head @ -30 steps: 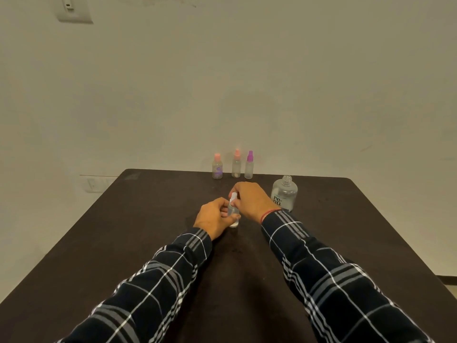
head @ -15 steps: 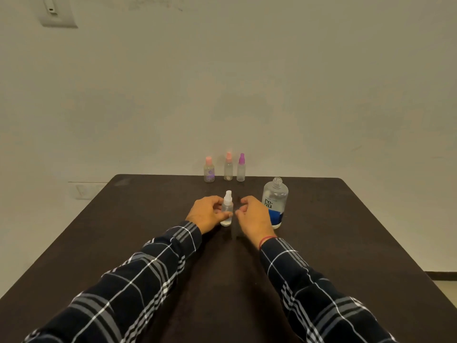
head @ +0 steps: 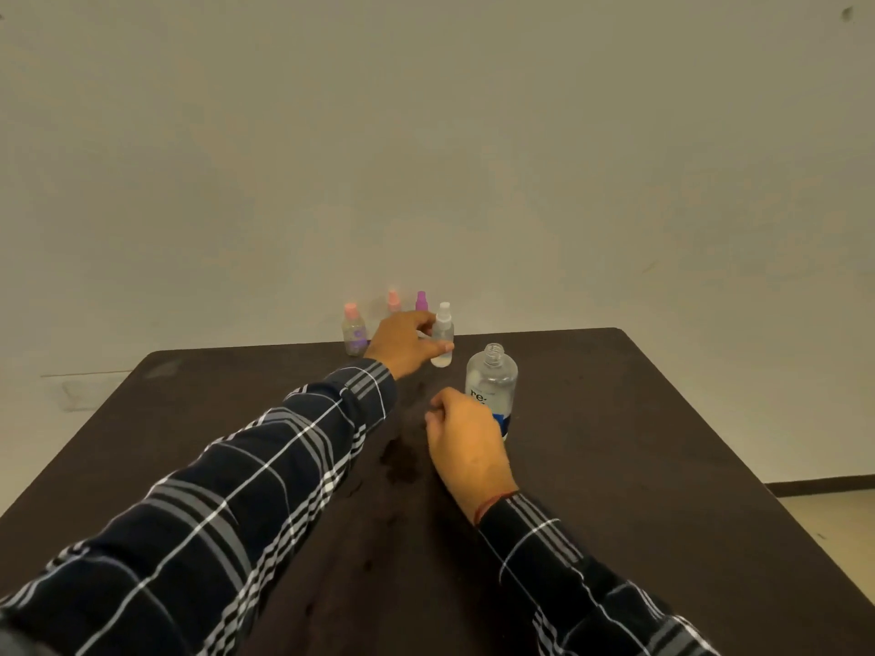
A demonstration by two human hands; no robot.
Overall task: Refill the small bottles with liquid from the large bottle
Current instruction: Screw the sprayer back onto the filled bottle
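Hands: left hand (head: 400, 344) grips white-capped bottle (head: 443, 330); right hand (head: 466, 447) loosely curled.

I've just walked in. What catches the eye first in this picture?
A left hand reaches across the dark table, gripping a small white-capped bottle. Nearer, the right hand is next to a large uncapped bottle. Three more small bottles stand at the far edge.
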